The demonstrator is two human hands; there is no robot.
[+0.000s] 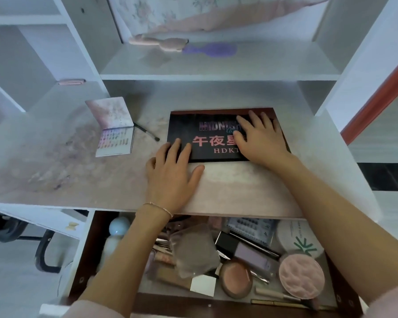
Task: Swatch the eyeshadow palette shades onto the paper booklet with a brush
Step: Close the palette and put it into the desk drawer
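A black paper booklet with pink and purple lettering lies flat on the desk. My right hand rests flat on its right half with straight fingers. My left hand lies flat at the booklet's lower left corner, fingertips touching its edge. An open eyeshadow palette stands to the left with its mirrored lid raised and rows of shades showing. A thin dark brush lies on the desk between palette and booklet.
The desk top is smudged with powder. Below it an open drawer holds several cosmetics, a blush compact and a pink puff. A purple hairbrush lies on the shelf above.
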